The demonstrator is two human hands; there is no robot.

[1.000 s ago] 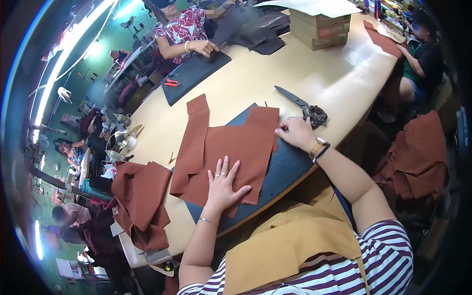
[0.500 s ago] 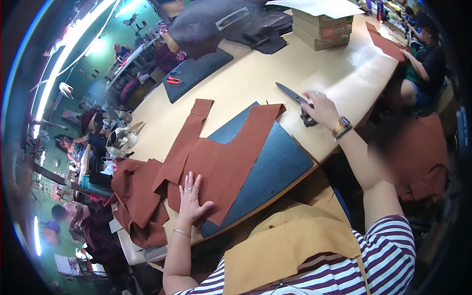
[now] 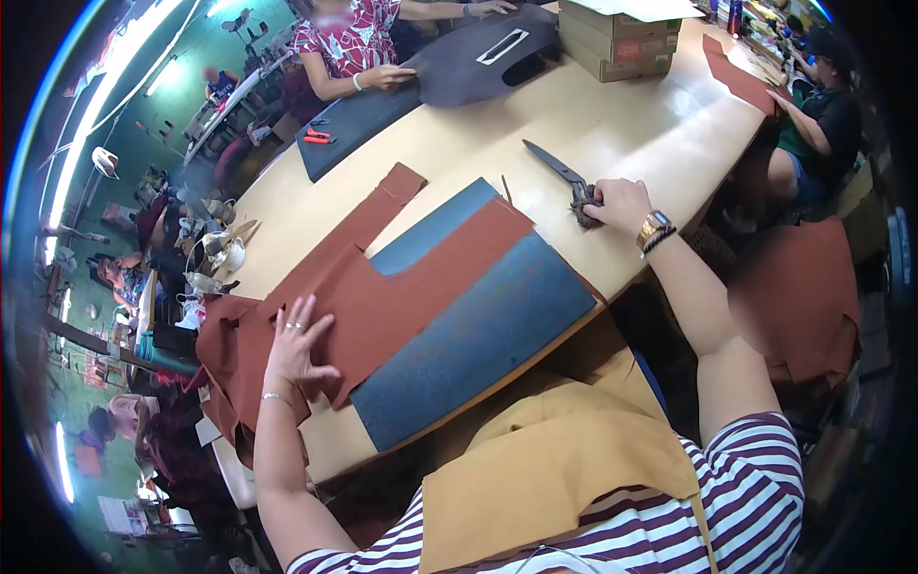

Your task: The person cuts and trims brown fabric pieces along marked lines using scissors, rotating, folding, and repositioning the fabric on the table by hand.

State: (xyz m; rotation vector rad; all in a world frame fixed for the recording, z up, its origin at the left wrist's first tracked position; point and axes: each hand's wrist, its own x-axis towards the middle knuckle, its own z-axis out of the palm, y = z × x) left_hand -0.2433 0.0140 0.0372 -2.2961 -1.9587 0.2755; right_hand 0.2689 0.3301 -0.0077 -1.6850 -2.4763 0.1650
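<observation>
My left hand (image 3: 301, 346) lies with spread fingers on a rust-brown sheet piece (image 3: 402, 297), which looks like leather or fabric. The piece has a long arm and a notch, and it partly covers a dark blue-green board (image 3: 478, 335) at the table's near edge. More rust-brown pieces (image 3: 225, 359) are bunched to the left of that hand. To the right, my right hand (image 3: 622, 206) is closed around the dark wrapped handle of large scissors (image 3: 557, 165). Their blades rest on the table, pointing away to the upper left.
Across the pale table (image 3: 459, 143), a person handles a dark sheet (image 3: 488, 62) beside cardboard boxes (image 3: 617, 43). Red-handled snips (image 3: 318, 137) lie on a dark board (image 3: 359, 134). Another person (image 3: 813, 124) sits at the right. Rust-brown pieces (image 3: 798, 297) are stacked at my right.
My left hand and the rust-brown piece have shifted left, uncovering more of the board. My right hand has closed on the scissors' handle. The dark sheet across the table has been lowered.
</observation>
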